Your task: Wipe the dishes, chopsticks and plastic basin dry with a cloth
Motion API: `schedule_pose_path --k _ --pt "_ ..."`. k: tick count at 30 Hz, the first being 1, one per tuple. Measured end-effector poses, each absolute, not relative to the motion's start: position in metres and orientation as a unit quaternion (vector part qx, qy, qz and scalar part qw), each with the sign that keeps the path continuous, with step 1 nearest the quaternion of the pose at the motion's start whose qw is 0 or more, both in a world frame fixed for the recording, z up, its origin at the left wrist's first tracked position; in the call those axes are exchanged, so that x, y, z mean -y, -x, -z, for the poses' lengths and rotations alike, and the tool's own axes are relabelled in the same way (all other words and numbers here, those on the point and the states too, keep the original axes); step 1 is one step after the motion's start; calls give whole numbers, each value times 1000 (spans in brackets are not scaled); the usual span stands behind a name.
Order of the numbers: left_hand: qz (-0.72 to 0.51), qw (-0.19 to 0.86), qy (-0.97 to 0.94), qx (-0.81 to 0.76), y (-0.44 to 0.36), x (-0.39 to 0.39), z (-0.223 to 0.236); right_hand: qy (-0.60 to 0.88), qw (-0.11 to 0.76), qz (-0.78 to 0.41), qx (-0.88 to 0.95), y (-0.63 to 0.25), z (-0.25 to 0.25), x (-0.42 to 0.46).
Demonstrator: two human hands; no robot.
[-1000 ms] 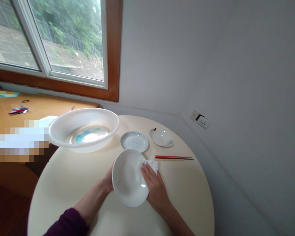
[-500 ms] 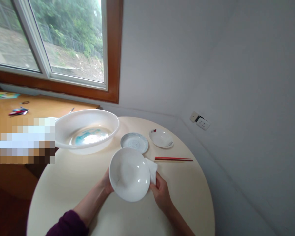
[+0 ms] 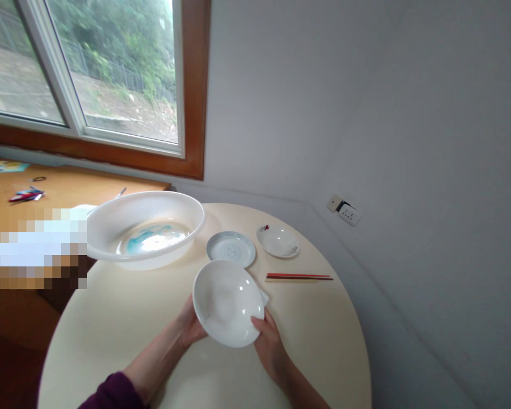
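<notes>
I am holding a white bowl [image 3: 227, 304] between both hands above the near part of the table, its inside tilting up toward me. My left hand [image 3: 191, 326] is gripping it by its left side, most of the fingers hiding behind it, and my right hand [image 3: 270, 338] is clasping the opposite edge, thumb lying over the rim. A white cloth [image 3: 264, 297] is peeking out behind the rim by my right fingers, so I am judging that the wiping of this bowl is in progress, not finished: I am not yet setting it down. A small mark is showing low on the inside; whether it is dirt or a reflection I cannot tell. Beyond it, a small plate [image 3: 230, 248] and a shallow dish [image 3: 277, 241] are resting apart from my hands, and red and dark chopsticks [image 3: 298, 277] are lying to the right; whether they are dry or waiting their turn, I cannot tell. All these are sitting on a round, cream-coloured table [image 3: 111, 341], with a big translucent basin [image 3: 153, 205] standing at its far left. Past that, a wooden desk [image 3: 76, 182] is carrying some pens [image 3: 26, 195]; a brown-framed window [image 3: 123, 74] is showing greenery, and a socket [image 3: 350, 214] is sitting low on the pale wall [image 3: 281, 85].
</notes>
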State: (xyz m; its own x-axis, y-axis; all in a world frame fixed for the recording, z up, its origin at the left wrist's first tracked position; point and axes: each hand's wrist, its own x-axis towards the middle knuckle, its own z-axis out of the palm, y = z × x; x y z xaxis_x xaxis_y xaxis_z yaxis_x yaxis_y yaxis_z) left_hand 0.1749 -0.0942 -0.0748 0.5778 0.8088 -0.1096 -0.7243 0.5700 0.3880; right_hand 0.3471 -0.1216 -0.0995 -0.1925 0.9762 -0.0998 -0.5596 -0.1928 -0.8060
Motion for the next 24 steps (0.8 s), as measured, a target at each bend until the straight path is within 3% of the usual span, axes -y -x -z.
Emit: schedule_pose_path --k 15,24 --pt "-375 906 -128 -151 -182 94 91 412 601 -608 316 -353 120 123" --pt "-407 894 -70 -173 -187 97 77 424 600 -581 349 -354 116 121"
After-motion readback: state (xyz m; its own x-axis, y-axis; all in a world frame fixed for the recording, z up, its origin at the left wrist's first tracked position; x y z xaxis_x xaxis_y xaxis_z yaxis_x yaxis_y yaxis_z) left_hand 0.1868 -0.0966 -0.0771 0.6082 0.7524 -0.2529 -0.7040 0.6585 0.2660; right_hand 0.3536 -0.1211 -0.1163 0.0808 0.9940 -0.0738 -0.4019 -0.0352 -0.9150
